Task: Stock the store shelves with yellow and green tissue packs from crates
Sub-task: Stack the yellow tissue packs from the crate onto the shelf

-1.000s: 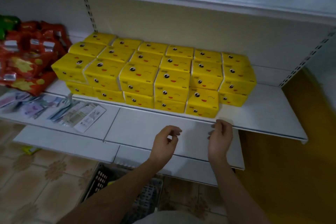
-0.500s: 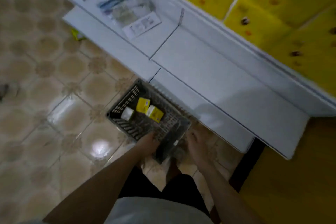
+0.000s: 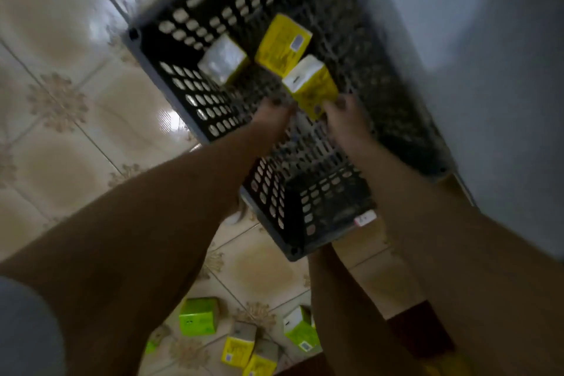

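Hands reach down into a dark perforated plastic crate (image 3: 305, 210) on the floor: the left hand (image 3: 273, 117) and the right hand (image 3: 346, 119) flank the nearest yellow tissue pack (image 3: 311, 85) and touch its near end from either side. Motion blur hides the fingers, so I cannot tell whether either hand has closed on it. That pack stands tilted, its long axis running from the hands up and away, with its white end panel facing up-left. Just beyond it a second yellow pack (image 3: 282, 44) lies flatter, printed face up, long axis pointing toward the crate's far wall. Beside it, to the left, a third pack (image 3: 224, 61) shows mainly its white clear-wrapped end.

The crate rests on glossy beige floor tiles (image 3: 61, 76) with floral corner motifs, its right side against a pale grey shelf base (image 3: 503, 70). Behind the person's legs, green tissue packs (image 3: 198, 316) and a few yellow ones (image 3: 235, 351) lie scattered on the tiles.
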